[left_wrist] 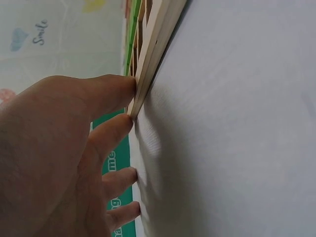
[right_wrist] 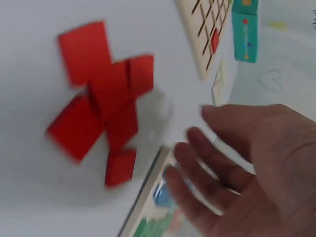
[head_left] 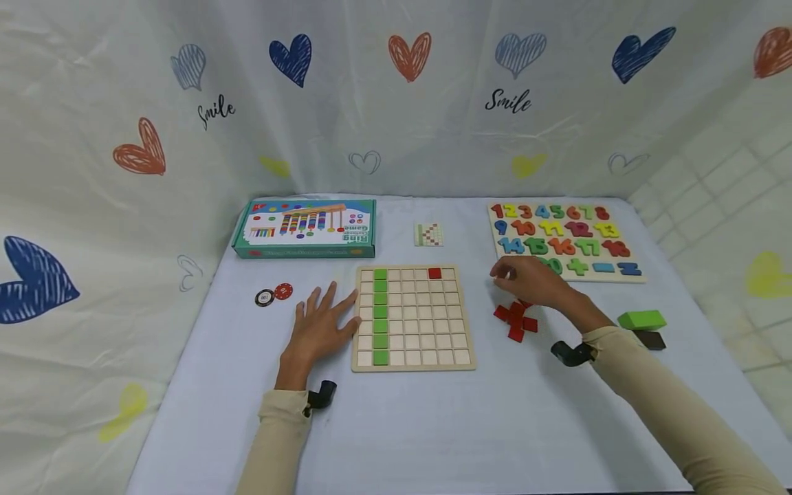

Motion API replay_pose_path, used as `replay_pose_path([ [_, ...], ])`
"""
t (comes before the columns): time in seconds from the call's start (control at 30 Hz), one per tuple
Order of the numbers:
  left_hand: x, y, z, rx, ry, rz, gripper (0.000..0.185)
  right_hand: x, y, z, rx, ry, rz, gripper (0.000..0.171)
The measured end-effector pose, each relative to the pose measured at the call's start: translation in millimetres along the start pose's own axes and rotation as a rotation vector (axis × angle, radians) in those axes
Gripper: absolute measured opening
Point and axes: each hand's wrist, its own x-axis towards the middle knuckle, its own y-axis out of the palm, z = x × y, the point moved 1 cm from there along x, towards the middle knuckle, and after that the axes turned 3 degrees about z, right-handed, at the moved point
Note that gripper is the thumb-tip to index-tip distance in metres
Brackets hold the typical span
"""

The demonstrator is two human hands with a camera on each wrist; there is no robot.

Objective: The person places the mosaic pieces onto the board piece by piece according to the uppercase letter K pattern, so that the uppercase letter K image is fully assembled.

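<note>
While flat on the table, left hand (head_left: 318, 328) spread, thumb touching square wooden grid board (head_left: 413, 319) | right hand (head_left: 532, 280) loose, empty, above pile of red square tiles (head_left: 516, 319) right of board | green tile column, one red tile seated.

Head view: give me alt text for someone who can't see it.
A person's left hand lies flat, touching the left edge of a wooden grid board that holds a green column and one red tile. The right hand, open, hovers over a pile of red tiles on the pale blue table. A number puzzle lies behind it.
</note>
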Motion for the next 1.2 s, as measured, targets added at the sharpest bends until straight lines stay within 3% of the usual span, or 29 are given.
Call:
replay_pose_path([
  [0.13,-0.6,-0.5,0.4,-0.002,-0.003,0.001,0.068,-18.5,-10.9,-18.8,-0.034,0.078,0.164,0.031],
  [0.27,-0.2,-0.2,0.3,-0.004,-0.002,-0.009,0.067,-28.1,-16.6,-32.0,-0.050,0.136,0.240,0.041],
  [0.43,-0.1,0.6,0.0,-0.013,0.007,-0.008,0.067,-30.8,-19.3,-38.0,-0.056,0.182,0.257,0.049],
  [0.7,-2.3,2.0,1.9,-0.014,-0.002,-0.002,0.067,-31.0,-18.9,-42.4,-0.034,0.136,0.259,0.033],
  [1.2,-1.3,0.6,-0.2,-0.018,0.008,-0.013,0.066,-32.3,-21.0,-43.0,0.006,0.160,0.263,0.031],
])
